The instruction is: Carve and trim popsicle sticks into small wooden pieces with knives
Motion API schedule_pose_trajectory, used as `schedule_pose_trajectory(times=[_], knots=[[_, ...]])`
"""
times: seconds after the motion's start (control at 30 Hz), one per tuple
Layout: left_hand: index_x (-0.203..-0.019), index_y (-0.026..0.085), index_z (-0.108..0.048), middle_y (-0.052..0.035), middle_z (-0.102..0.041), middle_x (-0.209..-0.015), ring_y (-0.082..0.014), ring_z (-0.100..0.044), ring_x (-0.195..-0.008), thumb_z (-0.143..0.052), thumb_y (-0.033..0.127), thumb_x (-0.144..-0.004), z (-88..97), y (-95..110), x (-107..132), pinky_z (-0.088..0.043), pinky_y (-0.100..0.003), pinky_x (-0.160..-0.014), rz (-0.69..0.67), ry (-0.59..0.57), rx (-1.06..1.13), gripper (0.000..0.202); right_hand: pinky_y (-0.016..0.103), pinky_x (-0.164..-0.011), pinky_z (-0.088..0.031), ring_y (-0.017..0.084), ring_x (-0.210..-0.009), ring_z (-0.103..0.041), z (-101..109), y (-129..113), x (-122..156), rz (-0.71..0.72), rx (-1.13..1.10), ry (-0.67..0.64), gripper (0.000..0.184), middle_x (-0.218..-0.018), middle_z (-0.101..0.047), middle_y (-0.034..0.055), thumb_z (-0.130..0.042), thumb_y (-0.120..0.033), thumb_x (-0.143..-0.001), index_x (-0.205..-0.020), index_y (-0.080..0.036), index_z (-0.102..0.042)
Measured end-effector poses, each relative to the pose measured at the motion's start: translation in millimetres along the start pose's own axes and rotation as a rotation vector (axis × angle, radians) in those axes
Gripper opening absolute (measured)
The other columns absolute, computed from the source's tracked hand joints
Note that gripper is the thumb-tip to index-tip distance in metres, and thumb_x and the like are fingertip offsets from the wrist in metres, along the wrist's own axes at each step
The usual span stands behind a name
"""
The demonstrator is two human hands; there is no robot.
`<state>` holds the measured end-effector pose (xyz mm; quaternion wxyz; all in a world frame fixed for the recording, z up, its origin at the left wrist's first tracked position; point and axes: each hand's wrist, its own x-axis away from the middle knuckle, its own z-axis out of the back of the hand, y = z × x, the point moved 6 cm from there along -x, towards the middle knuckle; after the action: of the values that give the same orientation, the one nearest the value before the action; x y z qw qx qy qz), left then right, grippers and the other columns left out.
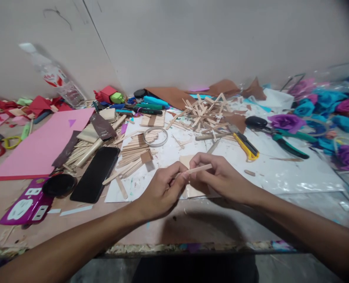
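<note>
Left hand [162, 190]: pinched the near end of a wooden stick [198, 169] above the counter's [150, 230] front edge.
Right hand [218, 177]: gripped the same stick, over a small wooden panel [192, 190].
Left of them: black phone [96, 173], purple power strip [27, 204].
Farther back: tape ring [155, 136], yellow cutter [246, 146], stick pile [205, 110].

A home craft corner is suggested by a worn table [74, 232] set against a plain wall, strewn with ice-cream sticks [205, 108], coloured paper [41, 143], paper roses [286, 121], a cutter [246, 146] and pliers [286, 144]
</note>
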<state>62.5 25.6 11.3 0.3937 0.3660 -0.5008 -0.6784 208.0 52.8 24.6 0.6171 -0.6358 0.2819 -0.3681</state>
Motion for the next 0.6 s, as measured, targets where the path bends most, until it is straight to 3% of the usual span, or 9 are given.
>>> schedule_pose_trajectory(times=[0.33, 0.47, 0.6], knots=[[-0.091, 0.018, -0.054, 0.0060, -0.042, -0.067, -0.0077, -0.034, -0.058, -0.052, 0.044, -0.107, -2.6, -5.9, 0.3, -0.026, -0.023, -0.055, 0.035, -0.023, 0.211, 0.030, 0.021, -0.051, -0.029, 0.008, -0.058, -0.040, -5.2, -2.6, -4.4, 0.005, -0.072, -0.009, 0.012, -0.067, -0.049, -0.0053, -0.065, -0.026, -0.090, -0.086, -0.018, -0.056], [-0.092, 0.018, -0.054, 0.0065, -0.040, -0.066, -0.0073, -0.033, -0.057, -0.052, 0.043, -0.107, -2.9, -9.0, 1.4, -0.025, -0.023, -0.055, 0.056, -0.036, 0.298, 0.029, 0.019, -0.048, -0.029, 0.007, -0.054, -0.042, -2.6, -0.4, -6.0, -0.006, -0.091, 0.051, 0.017, -0.063, -0.051, -0.0051, -0.074, -0.028, -0.085, -0.083, -0.016, -0.061], [-0.093, 0.018, -0.055, 0.0063, -0.044, -0.065, -0.0073, -0.037, -0.057, -0.053, 0.042, -0.107, -4.3, -11.8, 2.0, -0.032, -0.023, -0.056, 0.056, -0.051, 0.412, 0.028, 0.018, -0.043, -0.028, 0.006, -0.047, -0.042, 0.1, 6.0, -7.5, 0.017, -0.162, 0.154, 0.023, -0.054, -0.052, -0.0049, -0.084, -0.030, -0.077, -0.076, -0.015, -0.067]])
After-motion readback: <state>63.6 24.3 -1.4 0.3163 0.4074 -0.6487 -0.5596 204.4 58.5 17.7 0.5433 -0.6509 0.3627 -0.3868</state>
